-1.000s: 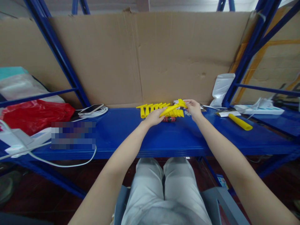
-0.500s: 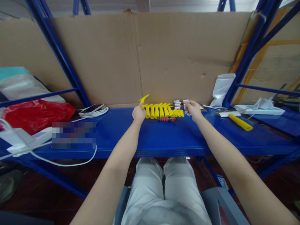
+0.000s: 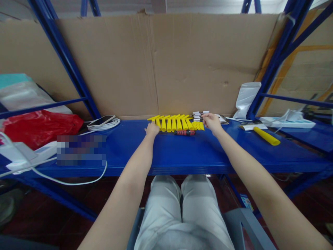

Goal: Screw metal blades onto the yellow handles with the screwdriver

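My left hand (image 3: 152,128) is closed around the lower part of a yellow plastic piece with a slanted flat head (image 3: 154,118), at the left end of a row. Beside it several matching yellow pieces (image 3: 169,124) stand side by side, heads leaning the same way. My right hand (image 3: 212,123) has its fingers pinched together near a stack of small white-and-dark pieces (image 3: 200,114); anything between the fingertips is too small to make out. Smaller yellow parts (image 3: 198,125) lie just left of that hand. A red-and-black screwdriver handle (image 3: 184,132) lies in front of the row.
The blue shelf top (image 3: 182,152) is backed by cardboard (image 3: 195,66). A yellow tube (image 3: 266,135), a white power strip (image 3: 288,122) and a white pouch (image 3: 247,99) are at right. At left are a red bag (image 3: 43,126), a phone (image 3: 102,120) and white cables (image 3: 111,123).
My left hand has lowered the yellow piece from above the row to its left end. My right hand has shifted slightly left, toward the small yellow parts.
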Demonstrator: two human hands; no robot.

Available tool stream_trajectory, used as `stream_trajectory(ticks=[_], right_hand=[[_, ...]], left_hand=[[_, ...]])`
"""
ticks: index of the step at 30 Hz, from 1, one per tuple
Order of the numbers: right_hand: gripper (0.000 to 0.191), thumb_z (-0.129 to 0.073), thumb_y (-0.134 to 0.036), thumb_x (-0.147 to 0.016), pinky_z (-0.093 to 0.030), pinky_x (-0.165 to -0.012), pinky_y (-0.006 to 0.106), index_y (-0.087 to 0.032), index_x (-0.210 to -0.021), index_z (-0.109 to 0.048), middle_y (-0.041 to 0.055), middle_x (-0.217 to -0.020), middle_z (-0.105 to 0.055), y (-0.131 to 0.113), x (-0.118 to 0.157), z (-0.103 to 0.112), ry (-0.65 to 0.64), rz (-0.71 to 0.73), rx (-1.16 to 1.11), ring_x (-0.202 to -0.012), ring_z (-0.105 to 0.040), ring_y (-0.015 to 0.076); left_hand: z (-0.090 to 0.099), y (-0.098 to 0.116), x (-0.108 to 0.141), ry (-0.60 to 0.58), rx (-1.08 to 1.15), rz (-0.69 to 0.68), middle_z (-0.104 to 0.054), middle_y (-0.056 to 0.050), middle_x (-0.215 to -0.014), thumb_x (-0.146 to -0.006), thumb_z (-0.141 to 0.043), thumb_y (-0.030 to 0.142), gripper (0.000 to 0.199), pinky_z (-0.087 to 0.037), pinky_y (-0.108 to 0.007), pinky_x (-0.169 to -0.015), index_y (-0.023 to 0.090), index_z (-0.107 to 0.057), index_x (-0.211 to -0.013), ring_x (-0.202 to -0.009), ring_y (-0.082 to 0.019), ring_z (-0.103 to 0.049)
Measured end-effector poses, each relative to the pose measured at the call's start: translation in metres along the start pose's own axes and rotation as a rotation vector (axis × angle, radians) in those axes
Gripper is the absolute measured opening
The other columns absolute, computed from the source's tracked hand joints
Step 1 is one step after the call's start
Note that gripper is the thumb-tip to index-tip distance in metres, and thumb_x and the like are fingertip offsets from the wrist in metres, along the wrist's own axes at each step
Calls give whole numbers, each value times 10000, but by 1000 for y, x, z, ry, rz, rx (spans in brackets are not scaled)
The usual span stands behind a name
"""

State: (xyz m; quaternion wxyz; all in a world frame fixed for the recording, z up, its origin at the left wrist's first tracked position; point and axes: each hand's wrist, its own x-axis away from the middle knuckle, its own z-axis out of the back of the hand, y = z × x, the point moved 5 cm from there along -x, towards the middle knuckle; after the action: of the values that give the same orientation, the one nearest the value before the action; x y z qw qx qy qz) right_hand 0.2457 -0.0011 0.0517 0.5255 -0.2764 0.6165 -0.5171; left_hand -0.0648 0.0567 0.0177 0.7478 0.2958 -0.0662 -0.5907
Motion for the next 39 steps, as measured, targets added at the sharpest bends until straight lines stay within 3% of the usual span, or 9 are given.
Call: stream_trajectory(ticks=[6, 16, 25, 29, 32, 39], right_hand=[[145, -480, -48, -759, -316, -395, 166, -162, -753, -569, -67, -458, -485, -2, 1, -2, -4, -13, 25, -368, -385, 60], [81, -529, -93, -760, -322, -405, 170, -162, -758, -572, -63, -482, -497, 1, -1, -3, -42, 19, 13, -384, -406, 61], [87, -502, -107, -775, -290, -371, 170, -176, -748, -547, -73, -449, -475, 0, 0, -4, -42, 9, 32, -350, -365, 60], [80, -512, -114, -757, -307, -387, 172, -171, -770, -566, -64, -467, -487, -1, -1, -2, -44, 29, 41, -376, -391, 67], [86, -520, -124, -749, -318, -409, 181, -166, -794, -580, -54, -492, -500, -1, -2, 0, -40, 46, 62, -396, -403, 72], [117, -511, -145, -729, -372, -477, 218, -170, -808, -593, -38, -520, -522, 0, -13, 11, -16, 105, 195, -438, -437, 99]], left_hand=[[-5, -5, -9, -37, 40, -26, -635, -136, -1338, -911, -384, 211, 474, -339, -496, -1135, 204, -561, -1350, -1279, -290, -562], [-9, -6, -15, -52, 47, -66, -604, -152, -1375, -918, -331, 234, 509, -340, -530, -1133, 180, -545, -1377, -1296, -306, -549], [-7, -7, -14, -21, 100, -43, -525, -113, -1465, -921, -365, 255, 517, -316, -535, -1157, 229, -514, -1416, -1332, -294, -514], [2, 2, -5, 57, 79, -78, -404, -117, -1553, -919, -378, 256, 506, -243, -589, -1176, 215, -532, -1399, -1380, -312, -455], [10, 17, 4, 99, 52, -180, -409, -118, -1550, -913, -396, 243, 492, -232, -614, -1172, 204, -554, -1378, -1415, -312, -405], [9, 41, 15, 94, 7, -359, -458, -109, -1522, -895, -449, 219, 441, -290, -484, -1190, 177, -632, -1293, -1408, -272, -422]])
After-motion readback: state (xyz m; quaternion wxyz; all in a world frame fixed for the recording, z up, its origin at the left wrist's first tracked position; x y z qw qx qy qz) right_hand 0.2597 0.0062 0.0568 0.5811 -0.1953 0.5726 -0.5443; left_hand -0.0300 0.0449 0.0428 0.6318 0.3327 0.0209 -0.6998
